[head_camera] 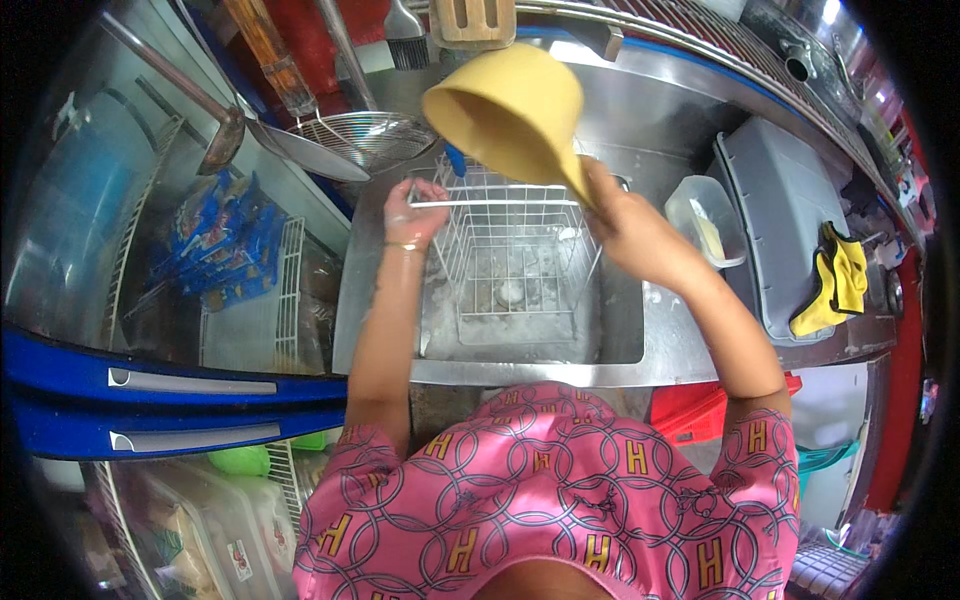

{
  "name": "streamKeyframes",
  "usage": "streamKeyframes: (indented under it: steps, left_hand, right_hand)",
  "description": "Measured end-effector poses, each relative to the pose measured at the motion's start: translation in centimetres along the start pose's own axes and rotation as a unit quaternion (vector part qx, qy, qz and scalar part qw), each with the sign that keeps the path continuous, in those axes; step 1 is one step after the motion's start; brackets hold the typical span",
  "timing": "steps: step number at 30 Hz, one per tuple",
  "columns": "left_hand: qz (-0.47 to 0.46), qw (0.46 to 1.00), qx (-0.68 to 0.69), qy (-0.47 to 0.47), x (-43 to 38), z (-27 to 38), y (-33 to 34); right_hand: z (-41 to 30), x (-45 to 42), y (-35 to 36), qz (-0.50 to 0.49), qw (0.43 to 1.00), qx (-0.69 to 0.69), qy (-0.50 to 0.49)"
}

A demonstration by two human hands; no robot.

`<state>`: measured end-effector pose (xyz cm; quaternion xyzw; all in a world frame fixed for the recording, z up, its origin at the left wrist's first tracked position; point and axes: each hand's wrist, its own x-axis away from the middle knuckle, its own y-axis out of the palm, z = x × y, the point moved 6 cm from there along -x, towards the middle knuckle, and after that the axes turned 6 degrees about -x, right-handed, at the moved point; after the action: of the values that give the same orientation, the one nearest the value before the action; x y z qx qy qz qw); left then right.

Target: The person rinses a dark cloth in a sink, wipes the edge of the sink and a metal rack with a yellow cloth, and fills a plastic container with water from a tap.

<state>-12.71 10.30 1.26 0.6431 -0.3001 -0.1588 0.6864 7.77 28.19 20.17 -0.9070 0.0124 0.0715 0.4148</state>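
Note:
A white wire basket [517, 259] is held inside the stainless steel sink [619, 315], its open top towards the far side. My left hand [417, 210] grips the basket's rim at its left corner. My right hand [630, 229] holds a yellow plastic dipper [525, 105] by its handle, raised above the basket's far right part. The dipper is tilted with its mouth towards the lower left; whether water is in it cannot be seen. A small blue thing [454, 160] shows behind the basket's far left corner.
A ladle [223, 142], a wire strainer [367, 135] and a pastry brush [405, 37] hang at the far left. Right of the sink stand a clear plastic container [701, 217] and a grey bin [780, 225] with yellow-and-black gloves [832, 281]. A wire rack [675, 34] runs overhead.

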Motion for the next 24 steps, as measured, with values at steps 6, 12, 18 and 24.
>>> streamKeyframes:
  steps: [6, 12, 18, 24]
  left_hand:
    - [0.028, 0.998, -0.039, -0.038, 2.4, 1.2, 0.1]
    - [0.074, 0.98, -0.185, 0.006, 4.2, -3.9, 3.2]
    - [0.067, 0.988, -0.131, -0.035, 1.7, -7.1, 3.9]
    - [0.135, 0.979, -0.107, 0.112, 0.1, -7.6, 2.9]
  right_hand:
    - [4.8, 1.6, -4.3, -0.013, 0.94, -0.268, 0.209]
    - [13.0, 10.8, -6.5, 0.154, 0.839, -0.435, 0.289]
    - [15.5, 22.8, -3.6, -0.012, 0.753, -0.544, 0.37]
    - [16.0, 19.9, 4.8, -0.195, 0.723, -0.518, 0.414]
